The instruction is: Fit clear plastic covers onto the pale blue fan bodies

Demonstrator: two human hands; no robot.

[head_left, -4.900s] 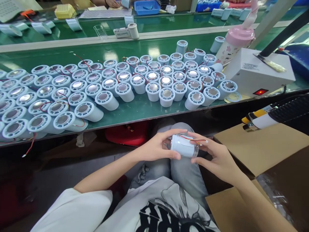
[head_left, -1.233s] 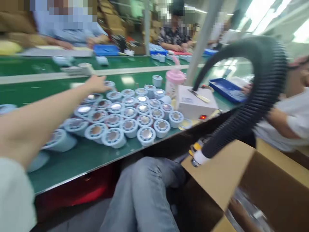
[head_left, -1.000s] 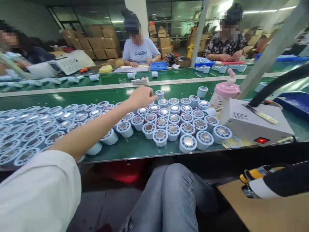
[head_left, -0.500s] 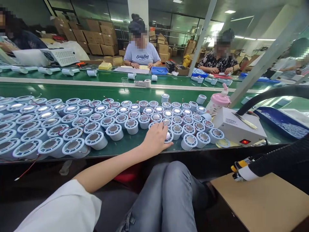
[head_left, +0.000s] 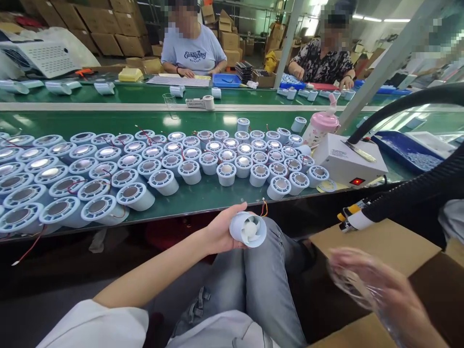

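My left hand (head_left: pixel 221 229) is closed around a light-blue fan unit (head_left: pixel 237 229) above my lap. The unit's open end faces me and shows pale blades, and a thin red and yellow wire (head_left: pixel 265 208) sticks up behind it. On the right, over an open cardboard box, my right hand (head_left: pixel 380 280) grips a clear plastic piece (head_left: pixel 350 285). Motion blurs that hand, and the exact kind of the piece cannot be made out. Rows of similar light-blue fan units (head_left: pixel 164 181) stand on the green belt in front of me, several with thin wires.
At the belt's right stand a white box with a lit red switch (head_left: pixel 353 162), a pink-lidded cup (head_left: pixel 322 123) and a blue tray (head_left: pixel 402 157). A black hose arches over the cardboard box (head_left: pixel 380 241). Two co-workers sit across the line.
My left hand has lifted a fan unit off the belt and brought it toward me, turned open end up. My right hand has come into view with the clear plastic piece.
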